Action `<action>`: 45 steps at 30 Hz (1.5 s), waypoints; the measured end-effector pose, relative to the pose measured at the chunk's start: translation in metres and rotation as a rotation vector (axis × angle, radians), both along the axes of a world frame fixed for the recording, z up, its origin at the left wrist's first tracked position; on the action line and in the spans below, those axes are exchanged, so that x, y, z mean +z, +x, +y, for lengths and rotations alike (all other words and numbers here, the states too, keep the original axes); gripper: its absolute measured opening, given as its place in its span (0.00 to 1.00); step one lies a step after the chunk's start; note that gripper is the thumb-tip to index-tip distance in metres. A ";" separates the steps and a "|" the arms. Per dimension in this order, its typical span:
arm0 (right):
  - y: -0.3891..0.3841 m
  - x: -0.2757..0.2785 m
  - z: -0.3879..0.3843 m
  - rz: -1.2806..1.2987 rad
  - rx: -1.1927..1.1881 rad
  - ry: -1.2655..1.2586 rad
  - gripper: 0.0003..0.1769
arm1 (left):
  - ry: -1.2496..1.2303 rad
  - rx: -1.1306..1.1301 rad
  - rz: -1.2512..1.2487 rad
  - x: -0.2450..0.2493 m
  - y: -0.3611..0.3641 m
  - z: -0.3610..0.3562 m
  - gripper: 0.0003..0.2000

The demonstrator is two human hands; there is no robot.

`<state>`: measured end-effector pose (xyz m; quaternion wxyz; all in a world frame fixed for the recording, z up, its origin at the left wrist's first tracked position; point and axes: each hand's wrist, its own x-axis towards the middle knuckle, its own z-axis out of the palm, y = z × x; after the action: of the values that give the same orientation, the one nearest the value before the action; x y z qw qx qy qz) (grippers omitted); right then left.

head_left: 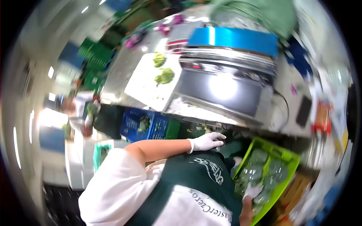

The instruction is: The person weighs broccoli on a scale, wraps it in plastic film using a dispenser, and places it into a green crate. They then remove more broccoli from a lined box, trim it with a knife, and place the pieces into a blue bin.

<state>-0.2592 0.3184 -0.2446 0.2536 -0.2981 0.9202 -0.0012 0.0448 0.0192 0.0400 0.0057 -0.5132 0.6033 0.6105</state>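
My left hand (208, 142), in a white glove, is held in front of my dark green apron (215, 171). Its fingers are stretched out and I see nothing in them. My right hand (253, 190), also gloved in white, reaches into a lime green crate (292, 155). Its blurred fingers look extended and touch or hover over the clear-wrapped, pale green bundles (252, 173) that fill the crate. What exactly is inside the shiny film is hard to make out.
A wrapping machine with a dark plate (218, 90) and a blue film roll (233, 39) stands on the worktop. Broccoli florets (164, 76) lie on a white board (145, 84). Below is a blue crate (137, 122). Another person (81, 109) stands at left.
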 end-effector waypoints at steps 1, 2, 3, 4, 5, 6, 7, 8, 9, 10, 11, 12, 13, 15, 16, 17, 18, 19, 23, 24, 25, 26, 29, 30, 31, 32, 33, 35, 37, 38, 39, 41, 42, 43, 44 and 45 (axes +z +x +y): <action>0.007 -0.001 -0.006 0.042 -0.003 -0.096 0.49 | -0.143 0.054 0.002 0.003 0.023 -0.010 0.21; 0.011 -0.003 -0.008 0.072 0.016 -0.111 0.46 | -0.274 0.098 -0.007 -0.002 0.039 -0.011 0.20; 0.017 -0.011 -0.016 0.046 -0.023 -0.163 0.44 | -0.168 0.301 0.113 -0.010 0.060 -0.023 0.20; 0.024 -0.006 -0.027 0.067 -0.008 -0.098 0.36 | -0.075 0.490 0.201 0.007 0.076 -0.029 0.20; 0.033 -0.003 -0.040 0.064 0.014 -0.090 0.36 | -0.181 0.592 0.148 0.002 0.100 -0.036 0.21; 0.041 0.002 -0.057 0.040 0.044 -0.098 0.35 | -0.277 0.690 0.090 -0.012 0.128 -0.045 0.22; 0.052 0.007 -0.075 0.012 0.075 -0.110 0.35 | -0.293 0.820 0.115 -0.024 0.158 -0.056 0.23; 0.061 0.015 -0.091 -0.003 0.107 -0.120 0.35 | -0.300 0.947 0.140 -0.020 0.182 -0.067 0.24; 0.071 0.018 -0.107 -0.028 0.138 -0.138 0.35 | -0.355 1.057 0.178 -0.017 0.200 -0.075 0.25; 0.082 0.025 -0.127 -0.049 0.167 -0.155 0.35 | -0.401 1.165 0.215 -0.003 0.219 -0.088 0.26; 0.092 0.031 -0.144 -0.071 0.198 -0.165 0.34 | -0.495 1.148 0.150 -0.017 0.251 -0.107 0.26; 0.101 0.038 -0.162 -0.081 0.221 -0.182 0.34 | -0.587 1.131 0.085 -0.032 0.281 -0.129 0.27; 0.109 0.044 -0.180 -0.089 0.244 -0.197 0.34 | -0.628 1.154 0.028 -0.023 0.299 -0.151 0.28; 0.126 0.059 -0.213 -0.100 0.283 -0.219 0.34 | -0.735 1.205 0.000 -0.019 0.337 -0.198 0.29; 0.133 0.065 -0.227 -0.099 0.293 -0.230 0.33 | -0.808 1.231 0.030 -0.024 0.354 -0.226 0.30; 0.144 0.072 -0.243 -0.105 0.309 -0.235 0.33 | -0.834 1.271 0.031 -0.024 0.365 -0.251 0.32; 0.152 0.077 -0.258 -0.106 0.313 -0.238 0.33 | -0.868 1.308 0.032 -0.022 0.376 -0.280 0.34; 0.159 0.082 -0.271 -0.104 0.311 -0.243 0.33 | -0.902 1.283 0.032 -0.020 0.387 -0.307 0.37; 0.181 0.101 -0.308 -0.090 0.271 -0.236 0.32 | -0.992 1.226 -0.284 -0.022 0.402 -0.396 0.41; 0.184 0.106 -0.317 -0.084 0.260 -0.232 0.32 | -0.990 1.243 -0.479 -0.025 0.401 -0.413 0.40; 0.187 0.109 -0.325 -0.075 0.251 -0.229 0.32 | -0.938 1.244 -0.384 -0.034 0.406 -0.427 0.39; 0.188 0.113 -0.332 -0.073 0.243 -0.224 0.32 | -0.881 1.245 -0.291 -0.047 0.413 -0.438 0.39; 0.187 0.122 -0.348 -0.058 0.223 -0.207 0.31 | -0.737 1.318 -0.026 -0.038 0.421 -0.440 0.35; 0.188 0.123 -0.353 -0.054 0.210 -0.203 0.31 | -0.701 1.372 0.188 -0.034 0.423 -0.444 0.34; 0.188 0.126 -0.357 -0.058 0.191 -0.196 0.31 | -0.806 1.399 0.311 -0.039 0.421 -0.456 0.31; 0.188 0.129 -0.360 -0.051 0.174 -0.195 0.31 | -0.935 1.315 0.392 -0.028 0.419 -0.467 0.30; 0.186 0.131 -0.363 -0.048 0.164 -0.188 0.31 | -0.940 1.270 0.461 -0.018 0.409 -0.480 0.30; 0.181 0.138 -0.370 -0.039 0.152 -0.185 0.30 | -1.025 1.133 0.410 0.026 0.385 -0.505 0.32; 0.180 0.141 -0.375 -0.038 0.136 -0.184 0.30 | -1.119 0.919 0.195 0.045 0.363 -0.541 0.34; 0.178 0.143 -0.378 -0.033 0.125 -0.192 0.30 | -1.136 0.808 0.101 0.049 0.350 -0.560 0.36; 0.177 0.143 -0.380 -0.035 0.106 -0.186 0.30 | -1.188 0.709 -0.032 0.028 0.325 -0.594 0.38; 0.173 0.146 -0.381 -0.030 0.085 -0.194 0.29 | -0.995 0.615 -0.219 0.026 0.312 -0.603 0.41; 0.171 0.145 -0.383 -0.029 0.080 -0.196 0.29 | -0.906 0.624 -0.228 0.026 0.311 -0.608 0.42; 0.168 0.147 -0.382 -0.033 0.067 -0.200 0.29 | -0.908 0.613 -0.205 0.029 0.313 -0.607 0.44; 0.167 0.148 -0.381 -0.027 0.057 -0.203 0.29 | -0.903 0.602 -0.187 0.030 0.317 -0.605 0.47; 0.163 0.150 -0.381 -0.025 0.045 -0.209 0.29 | -0.994 0.582 -0.189 0.026 0.324 -0.604 0.51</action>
<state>-0.0963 -0.0622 -0.0946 0.2328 -0.3436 0.9048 -0.0952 0.3688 -0.5847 0.0664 -0.3501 -0.6512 0.6483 0.1820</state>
